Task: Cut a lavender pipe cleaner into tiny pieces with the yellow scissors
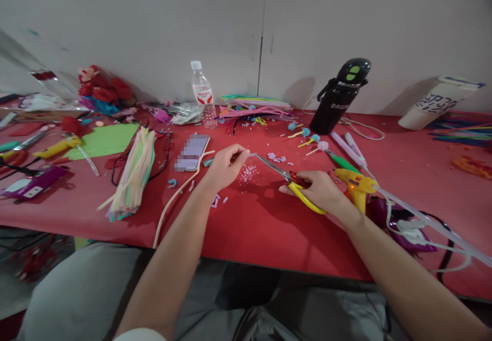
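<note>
Between the thumb and fingers of my left hand (227, 164) is pinched a small pale purple piece (252, 154), its far end at the scissor tips. My right hand (319, 190) grips scissors (274, 166) with yellow and red handles, the blades pointing left toward that piece. Below the blades lie tiny pale purple clippings (249, 173) on the red tabletop (253, 228). Short purple pieces (277, 157) lie just beyond the blades, and more purple pieces (216, 201) rest beside my left wrist.
A yellow glue gun (356, 183) with cords stands right of my right hand. Behind are a black bottle (338, 100), a plastic bottle (204, 98) and small pom-pom-like pieces (305, 132). Leftward lie a phone (196, 151) and a bundle of pale fuzzy stems (134, 174).
</note>
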A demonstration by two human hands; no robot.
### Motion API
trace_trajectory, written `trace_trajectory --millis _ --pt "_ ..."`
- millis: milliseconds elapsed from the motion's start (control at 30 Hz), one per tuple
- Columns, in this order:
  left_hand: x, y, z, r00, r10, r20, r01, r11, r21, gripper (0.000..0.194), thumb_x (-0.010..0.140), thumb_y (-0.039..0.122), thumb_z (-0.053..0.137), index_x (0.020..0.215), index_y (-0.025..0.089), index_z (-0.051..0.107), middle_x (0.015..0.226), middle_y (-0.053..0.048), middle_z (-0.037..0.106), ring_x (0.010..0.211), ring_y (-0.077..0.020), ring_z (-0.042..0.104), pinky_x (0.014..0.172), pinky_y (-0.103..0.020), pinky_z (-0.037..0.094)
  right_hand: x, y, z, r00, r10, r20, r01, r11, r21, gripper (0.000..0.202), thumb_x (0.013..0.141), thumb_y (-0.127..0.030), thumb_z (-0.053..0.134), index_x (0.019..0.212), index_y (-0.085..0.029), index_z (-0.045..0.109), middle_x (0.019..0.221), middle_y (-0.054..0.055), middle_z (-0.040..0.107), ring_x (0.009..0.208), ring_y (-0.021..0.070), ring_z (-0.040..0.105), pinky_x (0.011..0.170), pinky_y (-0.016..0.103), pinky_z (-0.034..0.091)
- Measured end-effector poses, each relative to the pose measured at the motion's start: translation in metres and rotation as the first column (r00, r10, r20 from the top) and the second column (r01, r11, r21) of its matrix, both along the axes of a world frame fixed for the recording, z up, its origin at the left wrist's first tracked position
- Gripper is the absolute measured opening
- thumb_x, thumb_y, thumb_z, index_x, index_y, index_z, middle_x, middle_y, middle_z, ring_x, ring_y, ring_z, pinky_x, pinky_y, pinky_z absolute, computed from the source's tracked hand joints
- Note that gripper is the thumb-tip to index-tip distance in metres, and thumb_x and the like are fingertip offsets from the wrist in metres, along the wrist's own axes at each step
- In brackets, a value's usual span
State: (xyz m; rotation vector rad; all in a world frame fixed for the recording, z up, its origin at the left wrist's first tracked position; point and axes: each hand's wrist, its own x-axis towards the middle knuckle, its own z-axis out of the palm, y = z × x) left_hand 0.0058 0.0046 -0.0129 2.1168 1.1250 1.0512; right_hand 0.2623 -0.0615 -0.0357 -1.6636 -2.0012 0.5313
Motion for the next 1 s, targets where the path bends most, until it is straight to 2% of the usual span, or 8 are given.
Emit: trace_trajectory --millis 567,1000 --pt "0.0005 -0.0003 0.0007 1.000 -0.008 -0.004 0.008 1.000 -0.014 0.029 0.091 0.041 0.044 0.081 0.017 0.057 0.071 0.000 0.055 0.065 -0.0121 0.048 0.062 -0.025 0.038 -0.0022 0.0004 0.0032 0.999 -0.008 0.037 0.008 1.000 -0.010 0.058 0.067 -0.068 0.061 0.053 -0.017 0.037 0.052 -0.005 0.028 0.052 0.0084 0.023 0.044 0.022 0.019" --pt "-0.0001 -0.0004 -0.0001 1.000 -0.009 0.016 0.009 1.000 -0.002 0.027 0.092 0.038 0.044 0.081 0.017 0.057 0.072 -0.001 0.055 0.067 -0.0115 0.050 0.064 -0.024 0.040 0.0012 0.0001 -0.0011 1.000 -0.015 0.027 0.014 1.000 0.006 0.055 0.068 -0.064 0.063 0.056 -0.018 0.035 0.054 -0.005 0.028 0.052 0.0083 0.024 0.045 0.023 0.018"
